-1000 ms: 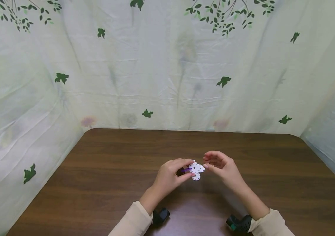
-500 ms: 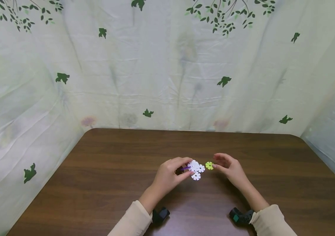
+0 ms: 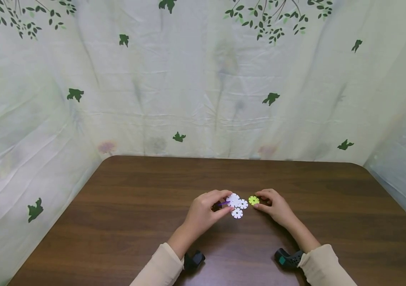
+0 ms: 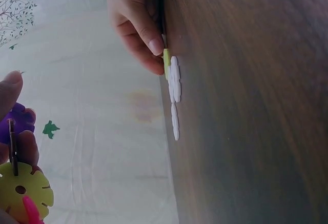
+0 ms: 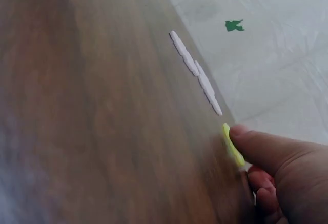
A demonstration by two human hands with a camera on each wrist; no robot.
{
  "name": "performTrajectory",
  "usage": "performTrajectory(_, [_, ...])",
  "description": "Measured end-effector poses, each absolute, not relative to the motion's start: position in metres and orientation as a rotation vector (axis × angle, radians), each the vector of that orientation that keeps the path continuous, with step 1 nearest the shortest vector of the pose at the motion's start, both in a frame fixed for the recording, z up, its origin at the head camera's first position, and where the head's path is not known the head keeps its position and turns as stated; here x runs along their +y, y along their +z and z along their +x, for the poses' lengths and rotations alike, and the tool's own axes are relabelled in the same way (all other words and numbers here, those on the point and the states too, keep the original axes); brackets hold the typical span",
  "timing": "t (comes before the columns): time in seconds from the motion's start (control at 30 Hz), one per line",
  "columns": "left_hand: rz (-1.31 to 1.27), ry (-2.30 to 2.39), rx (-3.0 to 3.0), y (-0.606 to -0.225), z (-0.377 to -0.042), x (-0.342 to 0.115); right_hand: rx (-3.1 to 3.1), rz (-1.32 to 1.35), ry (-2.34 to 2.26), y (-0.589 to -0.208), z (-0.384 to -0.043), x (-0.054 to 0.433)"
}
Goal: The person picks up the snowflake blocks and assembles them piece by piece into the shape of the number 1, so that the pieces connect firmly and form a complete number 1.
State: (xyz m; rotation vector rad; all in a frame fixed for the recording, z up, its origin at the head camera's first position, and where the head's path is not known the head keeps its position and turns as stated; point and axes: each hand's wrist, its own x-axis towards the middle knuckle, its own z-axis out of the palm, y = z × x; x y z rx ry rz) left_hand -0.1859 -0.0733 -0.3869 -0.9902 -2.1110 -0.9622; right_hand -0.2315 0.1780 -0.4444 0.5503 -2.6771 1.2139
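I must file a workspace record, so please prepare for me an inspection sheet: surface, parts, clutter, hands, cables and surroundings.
Surface: brown wood-grain table, with a sheen toward the near side.
Parts: white discs lying flat on the table; yellow-green disc to their right; purple disc, yellow disc, dark piece and pink piece in one hand.
Clutter: nothing seen.
Left hand: grips the purple disc; how the pieces there are joined is partly hidden.
Right hand: pinches the yellow-green disc.
Cables: nothing seen.
Surroundings: pale curtain with green prints; black wrist devices on both arms.
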Motion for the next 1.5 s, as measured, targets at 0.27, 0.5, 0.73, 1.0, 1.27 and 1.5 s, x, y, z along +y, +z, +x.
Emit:
performTrajectory(0.27, [-0.989,-0.961,-2.103,-0.387,-0.186,-0.074,-2.678,0.51,1.309,-0.442,-0.232,0.173])
performTrajectory(0.5, [-0.987,-0.958,-2.105,-0.386,-0.186,-0.074,-2.597,0.486,1.442,-0.433,-0.228,0.172])
performTrajectory(0.73, [-0.989,-0.957,-2.112,-0.386,-0.186,-0.073,-2.514,0.503,1.608,-0.415,-0.222,0.173])
performTrajectory(1.0, [-0.98,-0.961,-2.129,-0.386,-0.185,-0.073,-2.431,0.59,1.724,-0.393,-0.213,0.169])
performTrajectory(1.27, [-0.978,-0.961,-2.135,-0.386,-0.185,-0.073,-2.303,0.778,1.749,-0.374,-0.198,0.158])
performTrajectory(1.5, [-0.99,-0.97,-2.125,-0.388,-0.186,-0.072,-2.214,0.908,1.738,-0.359,-0.184,0.148])
